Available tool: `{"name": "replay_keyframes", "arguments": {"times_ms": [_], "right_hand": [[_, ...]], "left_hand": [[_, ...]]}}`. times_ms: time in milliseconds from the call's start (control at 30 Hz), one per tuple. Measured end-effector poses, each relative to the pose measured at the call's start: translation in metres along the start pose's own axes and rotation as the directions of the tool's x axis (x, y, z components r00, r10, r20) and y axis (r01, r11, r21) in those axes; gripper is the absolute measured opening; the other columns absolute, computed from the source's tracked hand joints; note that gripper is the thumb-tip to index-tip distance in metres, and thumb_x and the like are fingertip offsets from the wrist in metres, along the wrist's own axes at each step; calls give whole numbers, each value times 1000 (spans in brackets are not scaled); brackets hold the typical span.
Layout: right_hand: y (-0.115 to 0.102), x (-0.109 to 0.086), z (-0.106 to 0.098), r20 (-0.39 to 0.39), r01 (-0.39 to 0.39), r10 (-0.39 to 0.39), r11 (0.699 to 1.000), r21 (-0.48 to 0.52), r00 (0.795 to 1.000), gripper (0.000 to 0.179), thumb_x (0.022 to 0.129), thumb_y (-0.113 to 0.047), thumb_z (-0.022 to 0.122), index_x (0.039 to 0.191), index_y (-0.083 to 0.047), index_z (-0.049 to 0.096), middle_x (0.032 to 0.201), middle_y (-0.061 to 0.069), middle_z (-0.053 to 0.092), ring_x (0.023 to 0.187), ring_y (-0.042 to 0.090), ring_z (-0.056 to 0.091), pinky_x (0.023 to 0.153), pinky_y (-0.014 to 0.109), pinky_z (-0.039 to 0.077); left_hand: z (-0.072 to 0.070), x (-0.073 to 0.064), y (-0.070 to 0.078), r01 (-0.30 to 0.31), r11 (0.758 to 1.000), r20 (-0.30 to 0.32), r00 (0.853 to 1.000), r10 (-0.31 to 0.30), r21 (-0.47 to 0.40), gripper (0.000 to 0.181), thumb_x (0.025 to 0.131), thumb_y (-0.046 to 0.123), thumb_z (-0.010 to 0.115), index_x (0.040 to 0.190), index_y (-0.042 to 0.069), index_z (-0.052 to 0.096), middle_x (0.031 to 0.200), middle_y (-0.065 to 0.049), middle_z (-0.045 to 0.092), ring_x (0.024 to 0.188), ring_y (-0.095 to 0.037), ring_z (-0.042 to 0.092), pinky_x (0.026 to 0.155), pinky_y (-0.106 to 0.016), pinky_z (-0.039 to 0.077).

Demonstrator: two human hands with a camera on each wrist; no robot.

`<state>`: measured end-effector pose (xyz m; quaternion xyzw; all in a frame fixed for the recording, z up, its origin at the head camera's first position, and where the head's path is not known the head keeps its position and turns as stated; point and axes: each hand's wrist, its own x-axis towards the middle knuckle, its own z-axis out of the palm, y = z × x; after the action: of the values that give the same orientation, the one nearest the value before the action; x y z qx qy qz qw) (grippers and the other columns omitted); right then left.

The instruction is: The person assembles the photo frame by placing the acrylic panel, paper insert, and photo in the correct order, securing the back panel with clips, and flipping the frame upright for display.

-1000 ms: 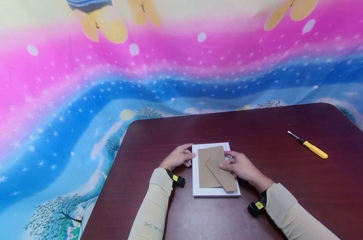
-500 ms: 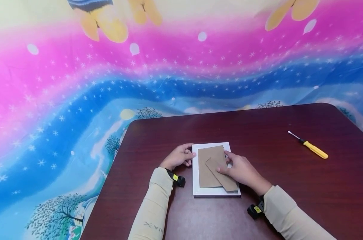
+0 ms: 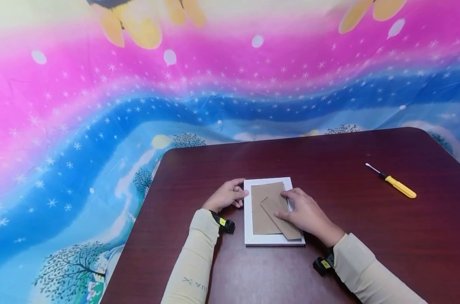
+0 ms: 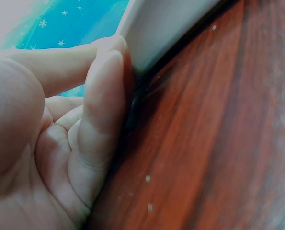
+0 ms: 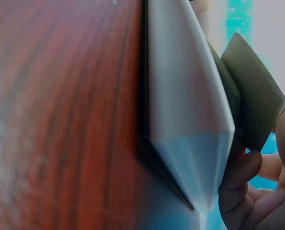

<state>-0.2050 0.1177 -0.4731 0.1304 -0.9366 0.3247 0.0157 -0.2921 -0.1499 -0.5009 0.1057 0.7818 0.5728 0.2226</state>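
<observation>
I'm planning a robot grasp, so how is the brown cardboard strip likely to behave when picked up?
The brown cardboard strip is probably fairly stiff: its edges look straight in the right hand. It seems thin, so likely light. It may swing like a flap, since it angles away from the brown panel beneath.

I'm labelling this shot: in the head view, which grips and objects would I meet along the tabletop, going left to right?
Left grip, white frame, right grip, yellow-handled screwdriver.
</observation>
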Motion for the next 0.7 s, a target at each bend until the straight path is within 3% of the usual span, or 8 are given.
{"name": "replay_keyframes", "arguments": {"times_ms": [433, 700], "right_hand": [[0, 1, 2, -8, 1, 0, 1000, 5, 1000, 63, 77, -39, 82, 127, -5, 63, 119, 12, 55, 100, 29, 56, 82, 48, 47], [0, 0, 2, -33, 57, -57, 998, 1, 998, 46, 76, -35, 84, 110, -7, 71, 102, 2, 63, 89, 21, 58, 78, 41, 48]], "left_hand": [[0, 1, -1, 6, 1000, -9, 1000, -6, 29, 68, 95, 17, 67, 151, 4, 31, 76, -10, 62, 58, -18, 60, 59, -35, 58], [1, 2, -1, 7, 1000, -6, 1000, -7, 15, 68, 95, 17, 66, 151, 4, 31, 76, -10, 62, 58, -18, 60, 58, -35, 58]]}}
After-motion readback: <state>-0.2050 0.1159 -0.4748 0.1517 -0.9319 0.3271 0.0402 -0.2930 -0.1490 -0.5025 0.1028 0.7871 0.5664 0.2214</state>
